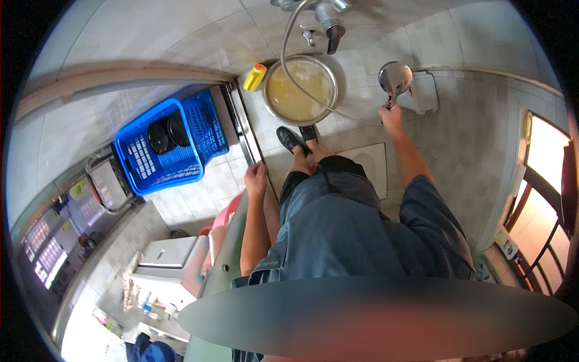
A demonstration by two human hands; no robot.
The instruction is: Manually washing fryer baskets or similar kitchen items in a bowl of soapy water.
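A chrome shower head (395,78) points up out of my right hand (391,118), whose fingers are closed around its handle. From there a metal hose (312,96) loops across a round metal basin (276,102) and up to the wall mixer tap (326,20). Cloudy yellowish liquid fills much of the basin, just beyond my feet. My left hand (256,178) rests at the edge of the green door (230,253), near the metal door track; its fingers are bunched, and their hold is unclear. To the left of the basin lies a yellow plastic bottle (254,78) with a red cap.
Blue plastic baskets (192,156), one holding dark round items, stand beyond the door track (244,126) on the left. A squat toilet (368,165) is set in the floor at my right. A white bin-like container (425,92) stands by the wall, near a small tap (309,38).
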